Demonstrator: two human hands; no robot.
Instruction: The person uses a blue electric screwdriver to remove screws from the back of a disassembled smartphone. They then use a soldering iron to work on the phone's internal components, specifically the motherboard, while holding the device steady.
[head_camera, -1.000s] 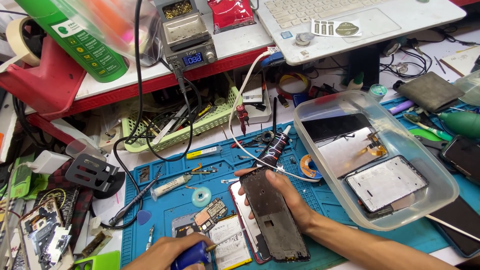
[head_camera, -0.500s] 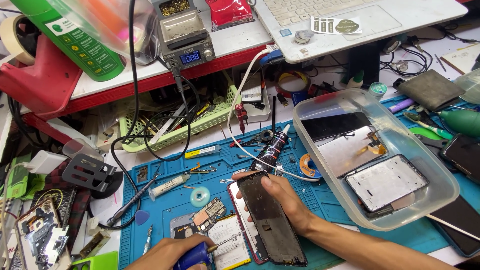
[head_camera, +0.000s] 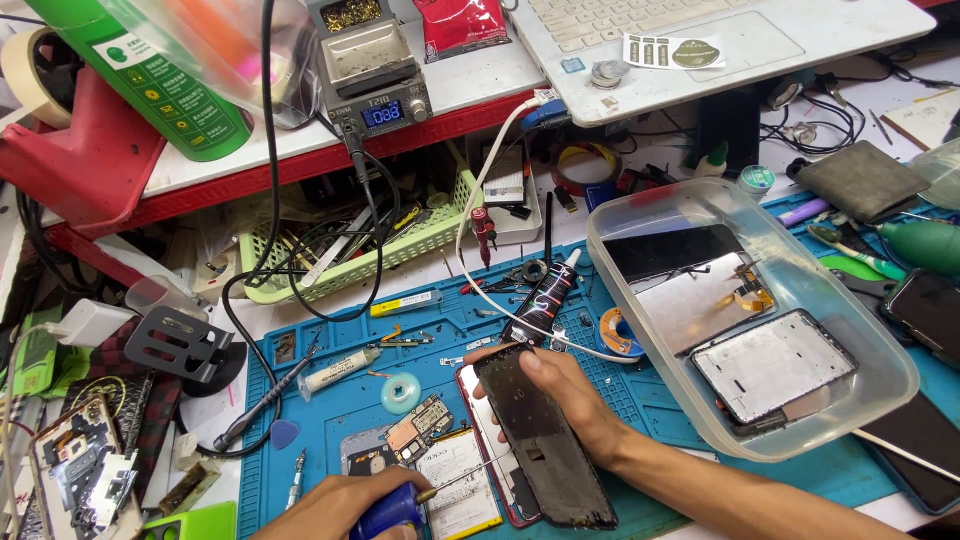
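A dark screen panel (head_camera: 540, 440) is gripped at its top end by the right hand (head_camera: 565, 395), lifted over the opened phone (head_camera: 480, 470) on the blue mat (head_camera: 330, 400). A blue-handled tool (head_camera: 395, 510) is clasped by the left hand (head_camera: 340, 510), beside the phone. A clear tub (head_camera: 750, 440) sits right.

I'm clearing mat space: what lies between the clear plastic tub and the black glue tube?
In the head view, a small solder-wick spool and a white cable lie on the blue mat between the black glue tube and the clear plastic tub.
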